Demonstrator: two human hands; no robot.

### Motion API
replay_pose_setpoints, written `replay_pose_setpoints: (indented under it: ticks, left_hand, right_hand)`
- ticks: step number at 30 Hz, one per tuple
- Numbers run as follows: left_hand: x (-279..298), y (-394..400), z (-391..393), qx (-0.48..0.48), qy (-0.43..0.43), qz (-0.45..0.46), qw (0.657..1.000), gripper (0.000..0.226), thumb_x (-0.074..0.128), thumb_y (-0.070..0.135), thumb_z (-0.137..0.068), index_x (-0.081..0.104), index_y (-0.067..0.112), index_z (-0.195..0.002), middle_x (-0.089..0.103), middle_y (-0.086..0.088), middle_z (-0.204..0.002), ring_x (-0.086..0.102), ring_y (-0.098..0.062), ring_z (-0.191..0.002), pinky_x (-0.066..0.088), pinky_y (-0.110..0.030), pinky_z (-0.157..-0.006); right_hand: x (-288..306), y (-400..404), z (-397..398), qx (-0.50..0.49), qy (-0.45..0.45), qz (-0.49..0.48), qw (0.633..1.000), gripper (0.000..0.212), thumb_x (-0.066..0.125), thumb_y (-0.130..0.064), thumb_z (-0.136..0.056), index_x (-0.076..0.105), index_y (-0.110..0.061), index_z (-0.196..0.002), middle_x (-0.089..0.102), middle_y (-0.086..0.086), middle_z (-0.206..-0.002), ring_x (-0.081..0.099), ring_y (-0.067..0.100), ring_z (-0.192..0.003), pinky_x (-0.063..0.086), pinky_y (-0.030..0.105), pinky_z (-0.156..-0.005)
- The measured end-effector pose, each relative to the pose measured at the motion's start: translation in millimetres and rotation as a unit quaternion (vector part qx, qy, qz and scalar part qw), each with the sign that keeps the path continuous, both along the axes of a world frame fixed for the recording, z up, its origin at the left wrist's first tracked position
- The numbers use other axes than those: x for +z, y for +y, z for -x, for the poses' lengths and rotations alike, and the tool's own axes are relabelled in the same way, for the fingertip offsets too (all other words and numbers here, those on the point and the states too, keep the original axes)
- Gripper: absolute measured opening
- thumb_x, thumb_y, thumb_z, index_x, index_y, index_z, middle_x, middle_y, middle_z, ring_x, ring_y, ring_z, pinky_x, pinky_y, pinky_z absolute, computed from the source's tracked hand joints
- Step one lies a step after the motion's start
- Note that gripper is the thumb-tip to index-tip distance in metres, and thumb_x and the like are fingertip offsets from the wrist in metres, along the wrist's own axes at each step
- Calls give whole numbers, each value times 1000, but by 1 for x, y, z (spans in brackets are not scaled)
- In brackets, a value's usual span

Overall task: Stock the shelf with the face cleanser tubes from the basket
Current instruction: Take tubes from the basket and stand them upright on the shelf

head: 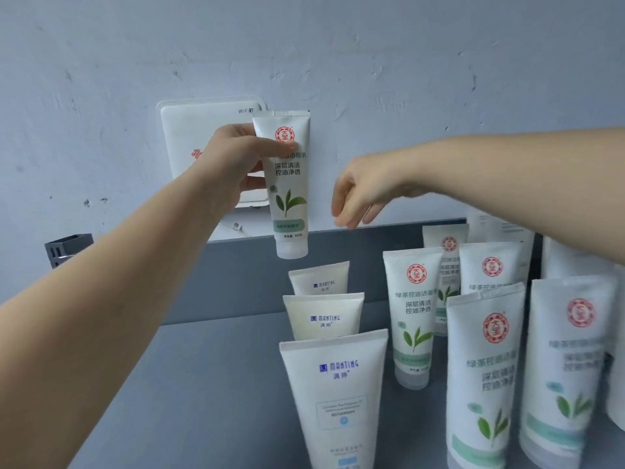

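White plastic with a green tea-leaf print, the face cleanser tube [287,184] is hanging cap-down in the air above the far part of the grey shelf [220,384], well clear of its surface. The left hand [233,160] is pinching it near the crimped top, thumb across the front and fingers behind. The right hand [362,194] is hovering to the right of it with fingers relaxed, drooping and holding nothing.

To do this step well, the tube is probably best lowered straight down onto its cap in the gap behind or beside the tea-leaf tube [414,316] of the same brand, label facing near, with the free hand steadying the neighbours so the row of Manting tubes [333,394] is not tipping.

The basket is lying out of view. The tubes at the right edge are blurring and getting cut off by the frame, so their number is unclear. A white WiFi router [199,137] on the wall is partly hiding behind the left hand and the held tube.
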State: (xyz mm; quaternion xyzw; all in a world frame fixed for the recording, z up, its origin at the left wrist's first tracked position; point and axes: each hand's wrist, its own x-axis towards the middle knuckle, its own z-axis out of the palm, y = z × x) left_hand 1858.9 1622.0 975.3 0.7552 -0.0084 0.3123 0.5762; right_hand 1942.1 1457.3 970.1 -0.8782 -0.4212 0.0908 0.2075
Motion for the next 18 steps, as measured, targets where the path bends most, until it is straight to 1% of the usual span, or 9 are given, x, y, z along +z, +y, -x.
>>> replay_pose_setpoints:
  ticks: [2, 4, 6, 8, 11, 13, 15, 16, 18]
  left_hand:
    - [5, -17, -9, -15, 0, -14, 1000, 11, 70, 5, -77, 65, 15, -77, 71, 6, -63, 70, -10, -62, 58, -27, -64]
    - [8, -33, -18, -34, -1, -33, 999, 12, 71, 6, -77, 64, 16, -75, 71, 6, -62, 69, -9, -60, 56, -23, -56]
    - [8, -47, -27, -53, 3, -46, 998, 10, 73, 8, -76, 67, 15, -80, 73, 5, -67, 70, -9, -64, 54, -22, -54]
    - [7, -58, -38, -71, 16, -58, 996, 16, 75, 8, -74, 69, 11, -89, 74, 2, -76, 72, -11, -69, 55, -23, -55]
    - [-1, -71, -55, -79, 40, -74, 993, 17, 76, 3, -71, 68, 11, -84, 74, 3, -73, 71, -11, -68, 56, -24, -57]
    - [-7, -77, -64, -81, 49, -81, 992, 17, 76, 1, -71, 68, 12, -81, 73, 4, -70, 71, -10, -67, 58, -25, -60]
    - [-13, -77, -72, -80, 76, -101, 989, 16, 76, 3, -72, 68, 9, -83, 73, 0, -75, 71, -13, -72, 60, -26, -65]
    - [-16, -77, -74, -79, 100, -124, 984, 17, 76, 5, -73, 68, 6, -88, 73, -4, -80, 71, -16, -77, 60, -27, -69]
    - [-20, -74, -78, -69, 161, -201, 964, 25, 76, 13, -74, 69, 2, -95, 72, -10, -89, 70, -20, -85, 59, -31, -77]
  right_hand:
    - [17, -19, -6, -23, 6, -49, 999, 25, 66, -15, -84, 58, -10, -107, 68, 6, -96, 69, 18, -87, 54, 27, -77]
    - [29, -38, -11, -34, 34, -124, 991, 29, 65, -20, -85, 54, -16, -112, 67, 4, -100, 69, 18, -84, 52, 27, -72]
    - [38, -52, -15, -31, 59, -207, 976, 24, 62, -23, -87, 56, -20, -111, 66, 3, -101, 66, 17, -79, 48, 26, -67]
    - [42, -60, -20, -25, 48, -248, 967, 15, 58, -26, -90, 60, -22, -104, 66, 0, -96, 64, 15, -74, 46, 24, -63]
    - [38, -62, -29, -41, 0, -245, 969, 3, 59, -20, -90, 62, -22, -90, 66, -2, -82, 61, 12, -63, 46, 18, -55]
    - [35, -62, -37, -53, -32, -223, 973, 6, 61, -16, -89, 61, -19, -84, 66, 0, -75, 62, 9, -55, 47, 15, -49]
    - [31, -63, -43, -55, -37, -182, 981, 8, 62, -13, -88, 61, -16, -80, 67, 2, -74, 63, 8, -51, 48, 15, -48]
    - [27, -64, -46, -53, -30, -157, 986, 9, 63, -12, -87, 61, -14, -79, 67, 3, -73, 64, 8, -51, 49, 16, -49]
    - [16, -64, -50, -43, -27, -106, 993, 13, 64, -12, -87, 59, -13, -75, 66, 4, -71, 64, 10, -55, 49, 16, -48]
